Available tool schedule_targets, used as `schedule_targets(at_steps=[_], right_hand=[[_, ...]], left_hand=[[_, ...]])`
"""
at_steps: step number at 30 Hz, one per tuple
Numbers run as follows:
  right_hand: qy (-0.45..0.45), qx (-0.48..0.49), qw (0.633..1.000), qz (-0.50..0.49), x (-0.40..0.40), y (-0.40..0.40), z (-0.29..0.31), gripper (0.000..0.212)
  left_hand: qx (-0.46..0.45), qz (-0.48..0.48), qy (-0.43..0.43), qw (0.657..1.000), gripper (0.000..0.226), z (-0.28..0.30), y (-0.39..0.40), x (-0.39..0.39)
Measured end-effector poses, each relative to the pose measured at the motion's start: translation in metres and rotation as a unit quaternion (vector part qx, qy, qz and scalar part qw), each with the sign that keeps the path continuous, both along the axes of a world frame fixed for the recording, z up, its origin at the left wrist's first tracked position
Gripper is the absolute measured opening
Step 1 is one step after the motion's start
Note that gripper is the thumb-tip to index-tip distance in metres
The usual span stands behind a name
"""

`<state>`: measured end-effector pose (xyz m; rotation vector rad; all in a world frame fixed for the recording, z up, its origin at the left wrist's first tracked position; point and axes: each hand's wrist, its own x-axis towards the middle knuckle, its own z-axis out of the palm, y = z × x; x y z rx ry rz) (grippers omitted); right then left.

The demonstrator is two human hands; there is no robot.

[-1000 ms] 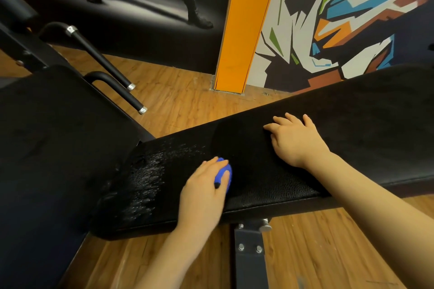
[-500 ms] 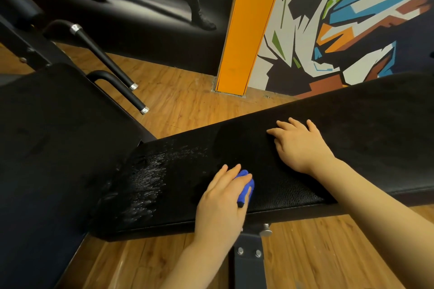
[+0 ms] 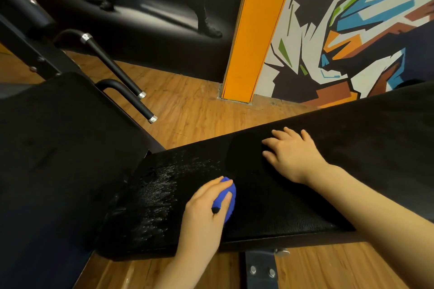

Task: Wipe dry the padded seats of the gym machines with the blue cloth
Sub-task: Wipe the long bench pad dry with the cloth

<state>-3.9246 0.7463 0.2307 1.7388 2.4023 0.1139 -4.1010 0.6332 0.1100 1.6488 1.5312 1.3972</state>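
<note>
Since half a second ago the left hand [image 3: 203, 211], gripping the bunched blue knit cloth [image 3: 228, 199], slid leftward toward the glistening wet patch [image 3: 155, 197] on the long black grained-leather padded bench seat [image 3: 270, 204]. Right hand [image 3: 293, 155] lies flat, fingers spread, pressing on the dry pad just right of the cloth. Seat's near edge overhangs a grey bolted bracket [image 3: 260, 270]; wood-plank floor [image 3: 195, 110], orange pillar [image 3: 256, 30] beyond.

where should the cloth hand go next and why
Probably slide the left hand with the blue cloth leftward: the bench pad glistens wet just left of it, while the pad near the flat right hand looks matte.
</note>
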Motion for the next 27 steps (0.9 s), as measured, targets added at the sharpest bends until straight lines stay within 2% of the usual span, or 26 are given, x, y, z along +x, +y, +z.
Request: schedule_targets(at_steps=[3,6,14,18,20,27], right_hand=[[-0.006,-0.026,1.000,-0.004,-0.015,0.010,-0.012,0.050],[-0.006,-0.014,1.000,-0.014,-0.020,0.016,-0.015,0.050],[-0.022,0.003,1.000,-0.012,-0.025,0.021,-0.024,0.051],[-0.024,0.013,1.000,-0.009,-0.025,0.021,-0.026,0.050],[-0.025,0.013,1.000,-0.009,-0.026,0.021,-0.026,0.050],[-0.035,0.008,0.999,-0.012,-0.031,0.017,-0.023,0.049]], left_hand=[[0.008,0.031,-0.045,0.998,0.030,0.002,0.037,-0.016],[-0.008,0.046,-0.051,0.998,0.030,0.008,0.086,-0.023],[-0.056,-0.001,0.033,0.998,0.033,0.025,0.192,0.000],[-0.100,-0.048,0.049,0.993,0.041,0.023,0.200,0.012],[-0.110,-0.028,0.038,0.993,0.044,0.021,0.197,0.014],[-0.073,0.010,0.104,0.992,0.035,0.020,0.171,0.012]])
